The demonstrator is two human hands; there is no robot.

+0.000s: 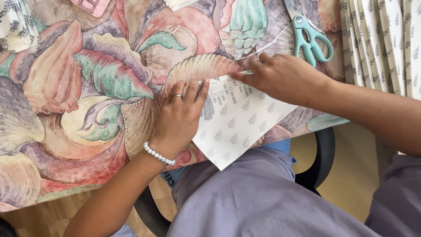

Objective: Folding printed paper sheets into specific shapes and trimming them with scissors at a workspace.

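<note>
L hand (180, 118) & R hand (280, 77) flat, grip released, on paper sheet (241, 120); long axis diagonal, corner toward lap.

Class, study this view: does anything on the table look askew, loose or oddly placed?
The white leaf-patterned sheet lies at an angle, one corner hanging past the table edge, pinned by the left hand and right hand. Loose white threads trail across the floral tablecloth beside the teal-handled scissors.

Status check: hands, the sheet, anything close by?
Left hand flat on patterned paper sheet. Right hand pressing its top edge. Sheet overhangs table edge. Teal scissors beside right hand, apart.
</note>
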